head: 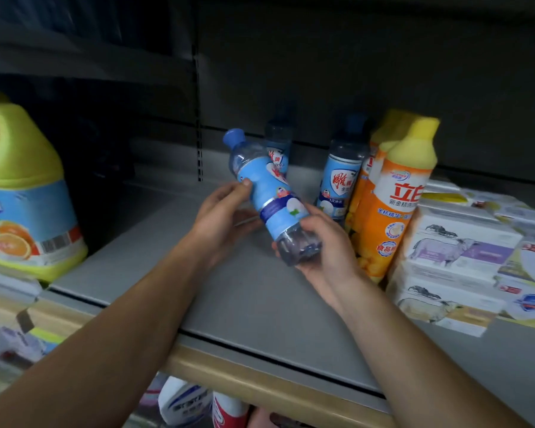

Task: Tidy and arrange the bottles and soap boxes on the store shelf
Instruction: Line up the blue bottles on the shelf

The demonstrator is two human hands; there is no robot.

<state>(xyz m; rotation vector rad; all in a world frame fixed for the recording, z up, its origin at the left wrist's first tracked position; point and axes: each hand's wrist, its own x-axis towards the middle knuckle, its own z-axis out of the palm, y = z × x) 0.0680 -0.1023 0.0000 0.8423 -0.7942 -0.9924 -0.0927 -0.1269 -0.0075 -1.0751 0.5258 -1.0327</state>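
I see a grey store shelf [155,273] in dim light (soap boxes [454,251] stacked right). Above it, my left hand [220,220] and right hand [328,251] both grip a tilted blue-capped dish-soap bottle [269,193], fingers curled round it

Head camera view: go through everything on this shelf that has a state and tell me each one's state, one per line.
Held blue bottle: tilted, cap on, off the shelf.
Left hand: holds its label.
Right hand: grips its base.
Two blue bottles: upright, capped.
Orange bottles: upright, yellow caps on.
Yellow jug: upright.
Soap boxes: stacked, closed.
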